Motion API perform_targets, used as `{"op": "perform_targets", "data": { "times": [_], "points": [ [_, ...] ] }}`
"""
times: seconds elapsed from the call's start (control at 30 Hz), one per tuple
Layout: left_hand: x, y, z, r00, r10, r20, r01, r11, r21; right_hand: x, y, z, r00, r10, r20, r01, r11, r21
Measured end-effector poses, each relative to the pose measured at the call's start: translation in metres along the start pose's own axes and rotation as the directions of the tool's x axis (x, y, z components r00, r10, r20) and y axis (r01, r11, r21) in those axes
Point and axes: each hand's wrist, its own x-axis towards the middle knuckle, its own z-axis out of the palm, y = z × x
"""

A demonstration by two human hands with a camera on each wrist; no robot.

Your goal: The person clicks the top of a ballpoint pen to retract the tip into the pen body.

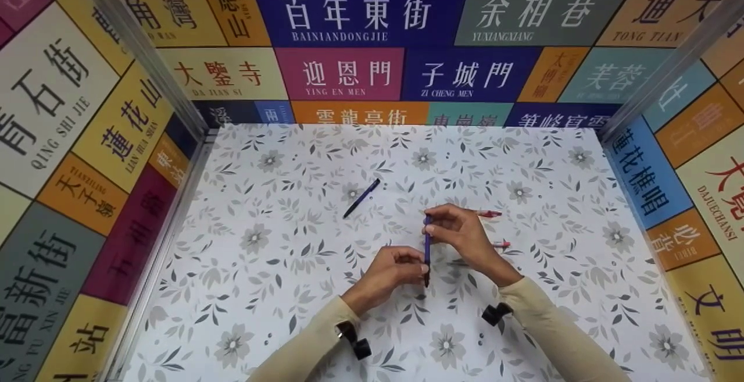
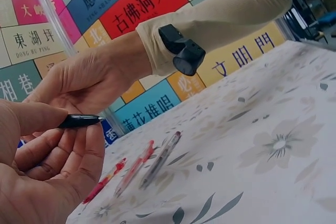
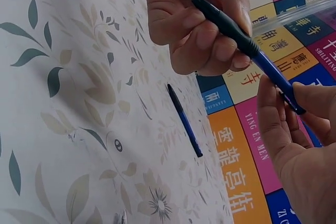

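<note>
A blue pen [image 1: 428, 243] with a black grip is held between both hands over the table. My left hand [image 1: 388, 274] pinches it by the black grip, thumb on one side and curled fingers on the other. Around the far end of the blue barrel, my right hand [image 1: 462, 234] closes thumb and fingertips. The pen's bare metal tip pokes out past the left fingers in both wrist views. A second blue-and-black pen [image 1: 361, 198] lies on the table, to the left of the right hand.
Beside and partly under the right hand lie a red pen [image 2: 105, 180], a clear pen with a pinkish-red end [image 2: 135, 169] and a clear, dark-tipped pen [image 2: 160, 161]. The floral tablecloth [image 1: 256, 306] covers the table. Panels with printed signs [image 1: 360, 7] enclose its back and sides.
</note>
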Motion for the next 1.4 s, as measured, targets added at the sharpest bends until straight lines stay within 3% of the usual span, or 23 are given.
{"op": "perform_targets", "data": {
  "times": [0.23,0.53,0.77,1.03,1.13,1.27,1.4],
  "points": [
    [0.000,0.004,-0.006,1.000,0.000,-0.008,0.001,0.992,0.128,-0.001,0.003,-0.003,1.000,-0.001,-0.011,0.001,1.000,0.029],
    [0.003,0.008,-0.012,0.998,0.040,-0.047,-0.024,0.952,0.306,-0.003,0.002,-0.008,0.999,-0.039,-0.021,0.040,0.999,0.011],
    [0.005,0.015,-0.015,0.990,0.126,-0.060,-0.082,0.873,0.480,-0.004,0.003,-0.015,0.996,-0.075,-0.044,0.073,0.996,-0.046],
    [0.009,0.019,-0.017,0.976,0.213,-0.036,-0.141,0.754,0.642,-0.007,0.003,-0.021,0.992,-0.113,-0.056,0.109,0.992,-0.060],
    [0.010,0.018,-0.019,0.973,0.231,-0.016,-0.162,0.728,0.666,-0.010,0.004,-0.024,0.991,-0.109,-0.078,0.102,0.991,-0.087],
    [0.012,0.018,-0.020,0.968,0.253,-0.004,-0.183,0.712,0.678,-0.013,0.005,-0.027,0.989,-0.085,-0.122,0.070,0.991,-0.117],
    [0.014,0.018,-0.023,0.956,0.292,-0.007,-0.199,0.670,0.715,-0.018,0.007,-0.032,0.986,-0.083,-0.147,0.058,0.984,-0.170]
  ]
}}
